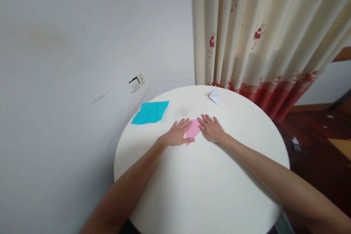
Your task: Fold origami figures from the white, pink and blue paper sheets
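A small folded piece of pink paper [193, 128] lies flat on the round white table [175, 190]. My left hand [178, 134] rests on its left side, fingers spread, with the thumb across the lower part of the paper. On the right edge of the paper lie the fingertips of my right hand [211, 128], its fingers also spread and the palm down. Parts of the paper's left and right edges are hidden under my fingers.
A creased turquoise sheet [150, 112] lies at the table's far left. Near the back edge stands a folded white paper shape [214, 95]. A wall with a socket [134, 85] borders the left; a flowered curtain [255, 44] hangs behind.
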The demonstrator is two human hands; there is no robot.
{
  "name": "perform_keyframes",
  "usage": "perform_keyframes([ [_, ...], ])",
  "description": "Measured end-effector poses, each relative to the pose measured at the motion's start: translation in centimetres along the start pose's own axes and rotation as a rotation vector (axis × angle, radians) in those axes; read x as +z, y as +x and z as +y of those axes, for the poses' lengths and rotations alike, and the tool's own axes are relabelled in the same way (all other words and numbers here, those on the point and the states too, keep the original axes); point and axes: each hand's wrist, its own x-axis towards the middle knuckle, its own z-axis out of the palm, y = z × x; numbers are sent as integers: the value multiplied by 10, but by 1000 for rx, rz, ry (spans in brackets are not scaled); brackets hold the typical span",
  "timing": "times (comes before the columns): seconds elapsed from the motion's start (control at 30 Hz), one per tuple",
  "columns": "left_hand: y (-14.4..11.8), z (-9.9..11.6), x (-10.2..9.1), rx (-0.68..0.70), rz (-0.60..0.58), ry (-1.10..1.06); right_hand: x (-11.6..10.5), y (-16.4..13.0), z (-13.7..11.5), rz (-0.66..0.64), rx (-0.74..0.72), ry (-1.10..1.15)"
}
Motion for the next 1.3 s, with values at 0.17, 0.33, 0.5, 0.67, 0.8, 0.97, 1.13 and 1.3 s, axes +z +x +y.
perform_keyframes([
  [0.17, -2, -3, -3, 16, -38, -21, -5, 3, 18, -7, 75, -7],
  [0.33, -3, -2, -5, 12, -61, -29, -13, 6, 41, 24, 186, -28],
  [0.5, -4, -2, -7, 14, -67, -41, -15, 10, 49, 233, 329, 58],
  [0.67, -4, -2, -7, 13, -59, -38, -19, 10, 24, 479, 133, 168],
  [0.8, -3, -3, -5, 14, -51, -29, -19, 2, -10, 362, -150, 147],
  [0.97, -2, -2, -4, 15, -48, -19, -11, -5, -26, 112, -260, 70],
  [1.13, -2, -3, -5, 19, -38, -27, -5, -3, -13, -23, -158, 27],
  [1.3, -2, -2, -4, 14, -38, -29, -4, 0, -1, -26, -87, -6],
])
